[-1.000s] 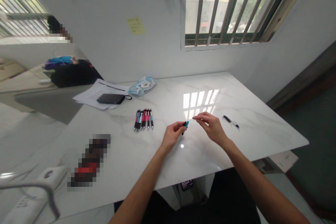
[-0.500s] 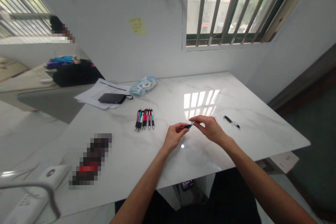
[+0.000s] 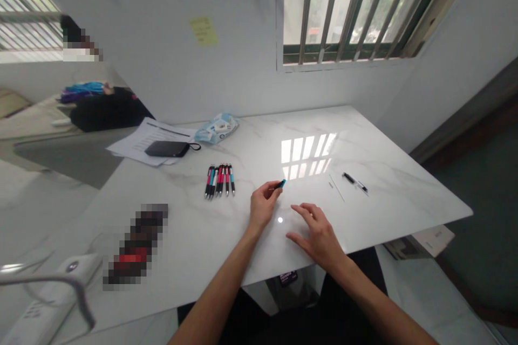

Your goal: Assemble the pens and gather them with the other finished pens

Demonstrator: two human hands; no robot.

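My left hand (image 3: 264, 202) is closed in a pinch above the table, holding a short blue and black pen barrel (image 3: 280, 184). Much of the barrel is hidden by the fingers. Lower and to the right, my right hand (image 3: 318, 232) hovers with its fingers spread and nothing in them. Beyond it lie a thin white pen refill (image 3: 337, 188) and a tiny light piece (image 3: 331, 185). Further right are black and clear pen parts (image 3: 356, 183). Several assembled pens (image 3: 219, 180) in red, blue, white and black form a row to the left.
Papers (image 3: 140, 140) with a black pouch (image 3: 167, 149) on them lie at the back left, beside a blue and white packet (image 3: 217, 128). A pixelated dark object (image 3: 135, 242) and a white power strip (image 3: 60, 296) are at the left. The white table (image 3: 226, 248) meets the wall behind.
My right hand has let go at the blue barrel, opened and drawn back toward me. The left hand still holds the barrel. The refill and tiny piece now show fully.
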